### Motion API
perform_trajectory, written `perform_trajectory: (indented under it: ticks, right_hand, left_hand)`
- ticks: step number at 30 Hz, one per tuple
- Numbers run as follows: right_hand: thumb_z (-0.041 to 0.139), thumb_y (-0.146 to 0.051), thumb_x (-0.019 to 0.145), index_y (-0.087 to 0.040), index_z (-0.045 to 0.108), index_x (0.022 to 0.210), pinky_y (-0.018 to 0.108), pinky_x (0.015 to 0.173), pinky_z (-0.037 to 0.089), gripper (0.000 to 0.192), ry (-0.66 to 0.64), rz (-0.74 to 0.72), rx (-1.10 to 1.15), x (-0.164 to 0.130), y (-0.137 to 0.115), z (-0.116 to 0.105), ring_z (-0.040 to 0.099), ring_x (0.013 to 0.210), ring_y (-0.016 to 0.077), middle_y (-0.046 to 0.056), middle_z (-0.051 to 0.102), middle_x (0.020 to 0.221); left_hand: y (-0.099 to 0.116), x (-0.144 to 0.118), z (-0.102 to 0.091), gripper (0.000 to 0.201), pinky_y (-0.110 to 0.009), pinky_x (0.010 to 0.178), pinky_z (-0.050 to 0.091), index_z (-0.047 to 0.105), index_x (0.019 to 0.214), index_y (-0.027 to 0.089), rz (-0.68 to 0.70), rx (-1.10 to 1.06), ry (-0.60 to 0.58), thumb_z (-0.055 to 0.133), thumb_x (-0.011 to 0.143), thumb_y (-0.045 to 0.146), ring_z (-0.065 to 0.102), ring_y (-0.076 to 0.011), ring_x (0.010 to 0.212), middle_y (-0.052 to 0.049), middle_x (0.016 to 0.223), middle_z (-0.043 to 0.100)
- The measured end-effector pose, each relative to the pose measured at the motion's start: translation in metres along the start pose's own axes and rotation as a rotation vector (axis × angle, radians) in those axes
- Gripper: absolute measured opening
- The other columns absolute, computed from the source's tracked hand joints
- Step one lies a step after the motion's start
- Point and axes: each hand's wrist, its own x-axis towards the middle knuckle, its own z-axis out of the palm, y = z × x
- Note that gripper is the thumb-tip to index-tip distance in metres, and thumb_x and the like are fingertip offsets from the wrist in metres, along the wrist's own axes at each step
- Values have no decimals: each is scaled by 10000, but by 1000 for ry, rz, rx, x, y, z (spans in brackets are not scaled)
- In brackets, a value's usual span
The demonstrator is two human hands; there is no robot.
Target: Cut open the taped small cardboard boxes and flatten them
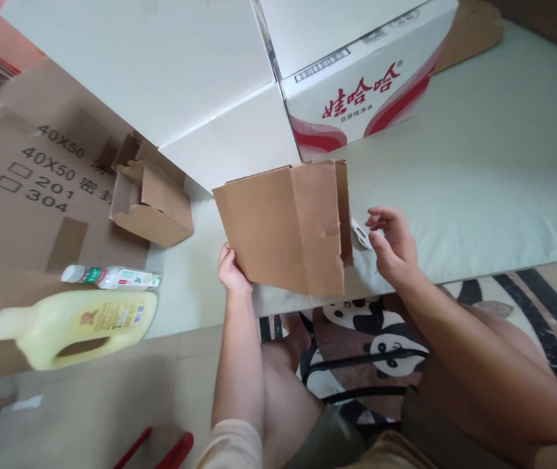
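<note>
A brown cardboard box [278, 228], partly flattened with its flaps at the right side, is held up over the table's front edge. My left hand [234, 268] grips its lower left corner, thumb on the near face and the other fingers hidden behind. Just right of the box, my right hand [393, 246] is raised with fingers apart and curved, touching nothing. Between that hand and the box, a small white and grey tool [360, 234], perhaps a box cutter, lies on the table, partly covered by the box.
White cartons [356, 104], one with red lettering, stand behind. At left are a folded small brown box [161, 205], a clear bottle [112, 277], a yellow pump jug [87, 319] and a large printed carton [48, 228]. A pale green cloth [493, 163] covers the table.
</note>
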Motion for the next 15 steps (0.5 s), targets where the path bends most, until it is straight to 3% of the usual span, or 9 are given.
perform_trajectory:
  ticks: [4, 10, 15]
  right_hand:
    - [549, -446, 948, -302, 493, 1298, 452, 912, 519, 382, 17, -62, -21, 3, -4, -2, 578, 1108, 270, 88, 550, 1186]
    - [612, -494, 893, -310, 426, 1362, 520, 1001, 508, 538, 39, -223, -70, 9, -13, -2, 527, 1246, 320, 126, 499, 1301]
    - [718, -562, 803, -331, 435, 1387, 599, 1114, 452, 689, -18, -286, -147, 12, -20, -5, 483, 1347, 368, 135, 436, 1417]
  left_hand:
    - [3, 3, -11, 360, -265, 608, 383, 486, 619, 200, -72, 60, -60, 703, 695, 477, 477, -141, 599, 26, 612, 501]
    - [4, -2, -15, 487, -266, 514, 232, 386, 530, 206, 97, 389, -12, 662, 792, 509, 312, -110, 519, 48, 534, 354]
    - [1, -6, -5, 472, -267, 498, 236, 389, 524, 204, 73, 345, -88, 658, 778, 498, 308, -104, 510, 46, 534, 350]
